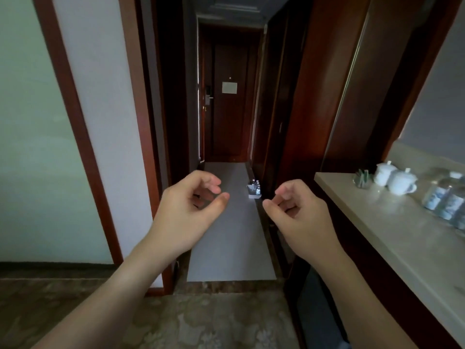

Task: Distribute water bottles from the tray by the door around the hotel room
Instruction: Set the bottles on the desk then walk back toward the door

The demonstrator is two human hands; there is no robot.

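Hands dominate the lower half of the head view, both raised side by side and holding nothing. The left hand (187, 210) has its fingers loosely curled toward the thumb, with a gap between them; the right hand (299, 212) mirrors it, fingers relaxed and bent, thumb pointing inward. The two are apart, neither touching anything.

Taking the room door (230, 96) at the far end of the corridor as the landmark: it is dark wood, shut, with a pale rectangular notice (229, 87) on its face and a metal lock and handle (207, 98) on its left edge. A light grey floor strip (231, 227) runs from the door's foot back toward the camera. On that floor, well short of the door and against the corridor's right wall, sits the white tray (254, 195) with several small water bottles (256, 185) standing upright in it (their number is too small to tell). The tray appears between the two hands in the picture, though far beyond them.

Much nearer than the door, on its right side, a beige stone counter (392, 238) carries two white lidded cups (393, 178), a glass with dark sticks (362, 178) just beside them, and blurred water bottles with blue labels (445, 200) near the frame edge. Left of the door's corridor stands a white wall with red-brown wooden trim (73, 117). Patterned brown carpet (201, 321) lies under the forearms.
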